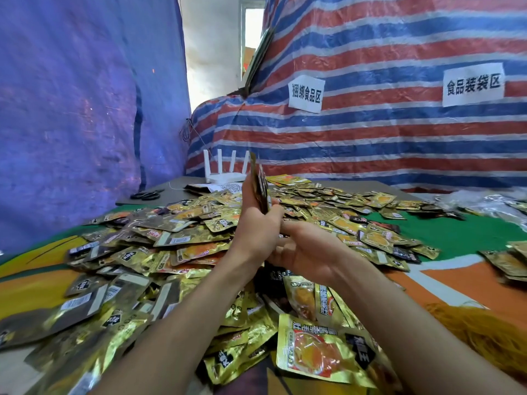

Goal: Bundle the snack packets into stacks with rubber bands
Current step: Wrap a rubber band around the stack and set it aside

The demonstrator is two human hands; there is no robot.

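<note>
A big heap of gold and black snack packets [176,246] covers the table in front of me. My left hand [256,223] grips a small upright stack of packets [261,186], held edge-on above the heap. My right hand [308,249] is just right of the left hand and below the stack, palm turned up, fingers loosely bent toward the left hand. Whether it holds a rubber band cannot be seen. A pile of orange rubber bands [479,334] lies at the lower right beside my right forearm.
The table wears an orange and green cloth [456,238]. Black scissors [147,194] and a white router [225,169] sit at the far left end. More packets [507,263] lie at the right edge. Striped tarpaulin with paper signs [305,94] hangs behind; blue tarpaulin stands at left.
</note>
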